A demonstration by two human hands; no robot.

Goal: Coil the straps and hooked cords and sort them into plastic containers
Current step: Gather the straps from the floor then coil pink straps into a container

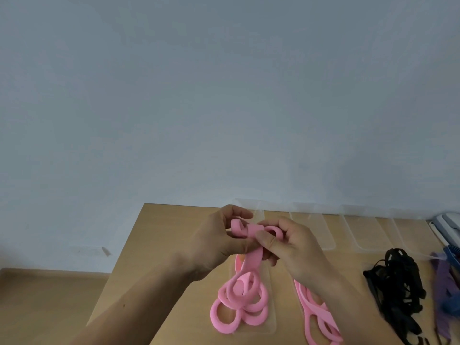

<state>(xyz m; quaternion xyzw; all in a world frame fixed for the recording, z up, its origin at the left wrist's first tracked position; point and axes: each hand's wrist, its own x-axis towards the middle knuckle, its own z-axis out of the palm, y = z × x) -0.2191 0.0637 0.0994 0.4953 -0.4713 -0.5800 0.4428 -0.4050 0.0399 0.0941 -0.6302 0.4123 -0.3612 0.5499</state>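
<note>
A pink strap (245, 266) runs from my hands down to a loose pile of loops on a clear flat plastic lid (270, 328) on the wooden table (149, 245). My left hand (216, 242) grips the strap's upper end, where a small coil has formed. My right hand (291, 245) pinches the strap beside it, with a loop around its fingers. More pink strap (316, 317) lies under my right forearm. A tangle of black cords (395, 287) lies to the right.
Several clear plastic containers (363, 230) stand in a row along the table's far edge by the blue wall. Purple and blue straps (445, 282) lie at the right edge. A white object (445, 225) sits at the far right. The floor (49, 295) shows at left.
</note>
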